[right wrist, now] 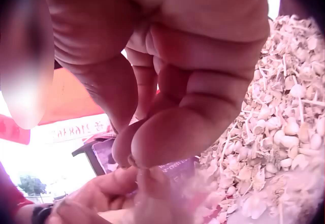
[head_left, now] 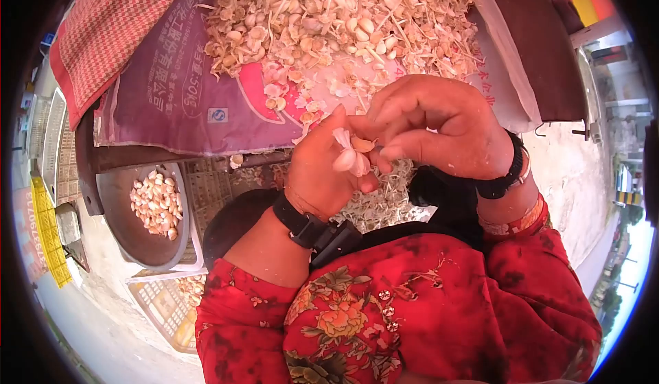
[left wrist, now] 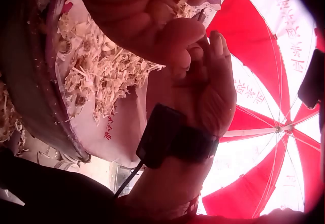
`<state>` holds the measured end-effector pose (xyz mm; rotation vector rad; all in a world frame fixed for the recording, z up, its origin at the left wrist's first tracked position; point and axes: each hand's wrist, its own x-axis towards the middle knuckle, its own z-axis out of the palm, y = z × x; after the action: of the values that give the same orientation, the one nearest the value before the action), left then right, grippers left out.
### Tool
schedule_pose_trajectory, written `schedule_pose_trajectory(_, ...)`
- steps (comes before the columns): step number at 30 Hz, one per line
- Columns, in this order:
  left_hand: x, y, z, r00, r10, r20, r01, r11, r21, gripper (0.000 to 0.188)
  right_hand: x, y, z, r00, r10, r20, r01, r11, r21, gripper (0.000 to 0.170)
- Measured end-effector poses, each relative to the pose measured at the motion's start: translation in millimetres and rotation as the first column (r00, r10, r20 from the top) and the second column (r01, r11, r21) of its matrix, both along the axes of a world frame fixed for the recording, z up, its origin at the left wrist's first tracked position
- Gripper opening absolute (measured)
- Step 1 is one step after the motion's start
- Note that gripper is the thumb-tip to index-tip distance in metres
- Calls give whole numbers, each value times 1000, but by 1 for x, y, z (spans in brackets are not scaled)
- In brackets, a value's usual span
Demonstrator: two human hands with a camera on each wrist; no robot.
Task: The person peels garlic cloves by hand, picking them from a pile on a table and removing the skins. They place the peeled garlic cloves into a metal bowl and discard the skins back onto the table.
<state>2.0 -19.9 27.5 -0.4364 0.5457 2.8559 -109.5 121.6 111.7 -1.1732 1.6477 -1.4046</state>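
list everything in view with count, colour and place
Garlic piece: one, white and pink, in left hand
Garlic heap: one, cream, on printed sack
Printed sack: one, purple and pink, on table
Table: one, brown, ahead
Checked cloth: one, red-white, upper left
Bowl: one, grey, at left
Cloves: many, tan, in bowl
Latticed baskets: several, pale, left side
Strip: one, yellow, far left
Loose peel: uncounted, whitish, under hands
Umbrella: one, red-white, left wrist view
Floral top: one, red, on person
Wristbands: two, black, one per wrist
Left hand: one, holding garlic piece
Right hand: one, beside it
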Motion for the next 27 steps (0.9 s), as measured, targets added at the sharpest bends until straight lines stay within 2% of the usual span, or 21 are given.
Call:
schedule_pose_trajectory(1, 4, -3, 1, 1000, 0, -32, -1, 1000, -22, 38, -14, -3, -12, 990, -140, -3, 139, 983, 120, 19)
schedule_pose_trajectory(3, 5, -8, -14, 1000, 16, -11, -16, 1000, 4, 31, -44, -20, -33, 934, -308, -182, 339, 925, 174, 19)
schedule_pose_trajectory(4, 5, -11, -17, 1000, 20, 8, -20, 1000, 13, 29, -69, -26, -55, 885, -314, -344, 384, 911, 154, 21)
schedule_pose_trajectory(6, 6, -12, -17, 999, 22, 23, -22, 1000, -5, 25, -108, -41, -88, 731, -287, -619, 434, 896, 97, 26)
schedule_pose_trajectory(8, 6, -11, -15, 1000, 20, 16, -19, 998, -53, 23, -128, -57, -103, 522, -223, -823, 441, 897, 37, 31)
schedule_pose_trajectory(11, 7, -11, -15, 1000, 17, 13, -15, 993, -114, 23, -133, -74, -110, 465, -54, -884, 524, 821, 226, 33)
schedule_pose_trajectory(15, 6, -13, -13, 999, 33, -2, -33, 991, -134, 23, -115, -83, -104, 484, 29, -874, 584, 734, 348, 34)
schedule_pose_trajectory(18, 6, -13, -13, 999, 35, -2, -35, 989, -145, 23, -119, -69, -119, 613, -94, -784, 464, 847, 261, 34)
schedule_pose_trajectory(21, 3, -11, -14, 999, 22, 33, -16, 983, -184, 23, -114, -60, -118, 666, -132, -735, 506, 804, 314, 34)
schedule_pose_trajectory(24, -1, -9, -20, 999, 17, 52, -4, 973, -230, 22, -106, -54, -124, 564, -99, -820, 520, 814, 259, 31)
schedule_pose_trajectory(27, -6, -5, -25, 996, 36, 84, -12, 962, -274, 21, -107, -49, -132, 622, -206, -755, 505, 843, 187, 27)
